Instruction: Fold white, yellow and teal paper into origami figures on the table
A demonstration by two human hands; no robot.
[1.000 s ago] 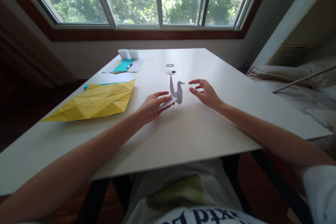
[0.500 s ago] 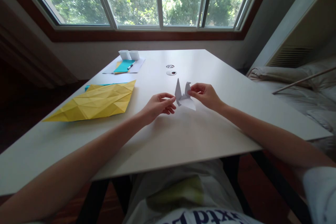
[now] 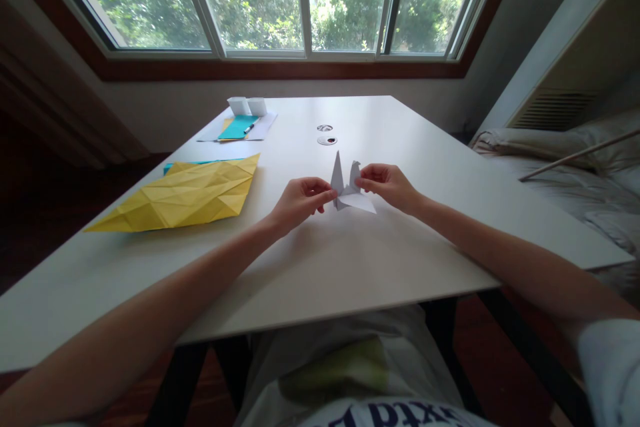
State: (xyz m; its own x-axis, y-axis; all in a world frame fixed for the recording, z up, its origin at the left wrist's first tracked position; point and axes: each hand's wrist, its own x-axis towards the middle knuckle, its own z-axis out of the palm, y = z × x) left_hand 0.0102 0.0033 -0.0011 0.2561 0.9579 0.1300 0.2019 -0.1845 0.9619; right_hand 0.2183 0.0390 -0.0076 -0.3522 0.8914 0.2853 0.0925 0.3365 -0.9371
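My left hand [image 3: 300,200] pinches one side of the little white paper bird [image 3: 349,188], and my right hand [image 3: 389,185] pinches the other side near the folded head. I think small, slow, even pulls work best here, because thin paper tears fast (and the folds look sharp). The bird sits right between my two hands, just above the white surface [image 3: 350,267], with one wing pointing down toward it. Off to my left lies a big creased yellow paper [image 3: 185,197]. Farther back sits a teal sheet [image 3: 239,127] with a pen on it.
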